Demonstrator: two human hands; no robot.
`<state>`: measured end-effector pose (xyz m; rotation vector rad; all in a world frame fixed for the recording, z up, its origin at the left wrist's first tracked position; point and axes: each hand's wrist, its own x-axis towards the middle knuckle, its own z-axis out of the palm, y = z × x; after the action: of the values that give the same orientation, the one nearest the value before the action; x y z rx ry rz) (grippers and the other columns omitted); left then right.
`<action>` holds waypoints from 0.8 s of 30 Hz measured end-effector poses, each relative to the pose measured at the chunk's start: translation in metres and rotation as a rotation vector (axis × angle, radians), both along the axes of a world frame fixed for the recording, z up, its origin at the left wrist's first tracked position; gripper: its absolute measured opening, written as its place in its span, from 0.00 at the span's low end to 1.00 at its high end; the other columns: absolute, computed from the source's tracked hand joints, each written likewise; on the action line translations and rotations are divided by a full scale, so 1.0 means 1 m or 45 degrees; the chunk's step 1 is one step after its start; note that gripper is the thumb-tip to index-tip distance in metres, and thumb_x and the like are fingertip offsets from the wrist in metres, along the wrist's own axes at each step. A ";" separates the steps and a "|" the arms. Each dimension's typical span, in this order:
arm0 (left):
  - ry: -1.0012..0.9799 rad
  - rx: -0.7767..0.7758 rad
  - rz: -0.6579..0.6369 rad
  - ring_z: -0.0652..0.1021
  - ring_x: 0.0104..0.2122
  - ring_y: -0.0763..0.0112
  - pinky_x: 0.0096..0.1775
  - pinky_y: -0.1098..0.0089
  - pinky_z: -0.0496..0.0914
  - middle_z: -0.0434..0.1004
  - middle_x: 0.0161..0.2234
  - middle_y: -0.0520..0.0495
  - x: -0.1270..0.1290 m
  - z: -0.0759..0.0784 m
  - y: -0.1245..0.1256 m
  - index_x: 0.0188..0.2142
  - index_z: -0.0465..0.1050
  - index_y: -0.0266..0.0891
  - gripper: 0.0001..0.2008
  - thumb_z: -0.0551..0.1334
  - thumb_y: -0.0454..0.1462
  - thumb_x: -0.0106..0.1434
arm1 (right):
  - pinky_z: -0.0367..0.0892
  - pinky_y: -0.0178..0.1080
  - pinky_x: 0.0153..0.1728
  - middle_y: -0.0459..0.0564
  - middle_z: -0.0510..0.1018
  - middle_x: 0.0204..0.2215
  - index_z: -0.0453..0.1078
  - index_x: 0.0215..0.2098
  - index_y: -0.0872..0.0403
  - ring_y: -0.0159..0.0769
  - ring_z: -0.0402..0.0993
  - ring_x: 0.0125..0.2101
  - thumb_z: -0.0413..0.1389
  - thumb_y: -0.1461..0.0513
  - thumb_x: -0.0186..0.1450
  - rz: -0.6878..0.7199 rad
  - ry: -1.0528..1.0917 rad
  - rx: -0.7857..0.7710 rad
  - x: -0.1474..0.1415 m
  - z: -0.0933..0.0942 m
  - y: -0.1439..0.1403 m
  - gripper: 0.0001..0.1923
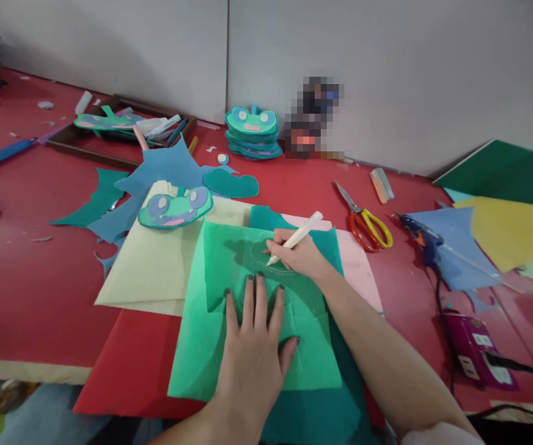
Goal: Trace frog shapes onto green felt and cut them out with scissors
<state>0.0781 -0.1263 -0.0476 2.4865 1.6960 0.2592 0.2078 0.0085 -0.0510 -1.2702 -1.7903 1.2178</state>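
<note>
My right hand (300, 250) grips a white marker pen (297, 238), its tip on a green felt sheet (229, 247). A pale curved outline shows on the felt around the tip, partly hidden by my fingers. Spread flat, my left hand (252, 340) presses on the lower part of the felt. Beneath lie a larger light green sheet (192, 364) and a teal sheet (315, 420). To the upper left, a frog-like felt face (176, 208) rests on cream sheets (146, 272).
Scissors (363, 219) lie right of the sheets, before a glue gun (424, 238) and a purple power box (475, 349) with cables. Stacked felt faces (252, 133) stand at the wall. Blue felt scraps (164, 167) and a wooden tray (122, 157) holding pens lie left.
</note>
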 end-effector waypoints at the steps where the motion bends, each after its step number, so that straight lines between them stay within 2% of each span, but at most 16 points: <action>1: -0.001 0.006 0.002 0.52 0.62 0.48 0.56 0.40 0.51 0.51 0.63 0.35 0.000 0.000 0.000 0.61 0.53 0.40 0.28 0.45 0.49 0.65 | 0.61 0.33 0.21 0.36 0.58 0.08 0.53 0.18 0.52 0.26 0.57 0.13 0.52 0.57 0.62 0.002 0.003 -0.004 0.000 0.000 0.000 0.18; 5: 0.000 0.011 0.008 0.53 0.62 0.48 0.56 0.40 0.51 0.52 0.62 0.35 0.000 0.001 -0.001 0.61 0.54 0.40 0.28 0.45 0.49 0.65 | 0.64 0.34 0.23 0.39 0.63 0.10 0.55 0.19 0.52 0.27 0.61 0.15 0.51 0.55 0.62 0.025 -0.003 -0.009 0.000 0.000 0.000 0.17; 11: -0.003 0.006 0.007 0.51 0.62 0.48 0.56 0.40 0.50 0.50 0.63 0.34 -0.001 0.000 -0.001 0.61 0.53 0.39 0.28 0.44 0.49 0.65 | 0.69 0.36 0.29 0.37 0.55 0.11 0.50 0.17 0.52 0.26 0.57 0.16 0.53 0.57 0.60 0.008 0.060 0.000 0.000 -0.001 0.002 0.19; 14: -0.005 0.002 0.010 0.51 0.62 0.48 0.56 0.40 0.50 0.50 0.63 0.34 -0.001 -0.001 -0.001 0.61 0.53 0.40 0.29 0.44 0.49 0.65 | 0.70 0.38 0.30 0.37 0.56 0.10 0.52 0.18 0.51 0.26 0.57 0.15 0.51 0.56 0.62 0.024 0.080 -0.042 0.000 0.000 0.001 0.18; 17: -0.006 -0.008 0.010 0.52 0.62 0.49 0.56 0.40 0.50 0.50 0.63 0.35 0.000 0.000 -0.001 0.62 0.52 0.40 0.29 0.44 0.49 0.65 | 0.69 0.37 0.28 0.38 0.57 0.10 0.53 0.18 0.52 0.26 0.58 0.15 0.52 0.56 0.61 0.009 0.034 -0.046 -0.001 0.002 0.000 0.18; 24: -0.003 -0.003 0.011 0.50 0.62 0.49 0.56 0.40 0.49 0.49 0.63 0.35 0.000 -0.001 -0.001 0.62 0.52 0.40 0.28 0.44 0.49 0.65 | 0.72 0.39 0.33 0.38 0.50 0.15 0.48 0.15 0.52 0.25 0.51 0.18 0.53 0.62 0.56 -0.010 0.168 -0.061 0.000 0.003 0.003 0.18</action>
<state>0.0782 -0.1273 -0.0483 2.4769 1.7056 0.2612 0.2078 0.0111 -0.0485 -1.1931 -1.6699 1.3161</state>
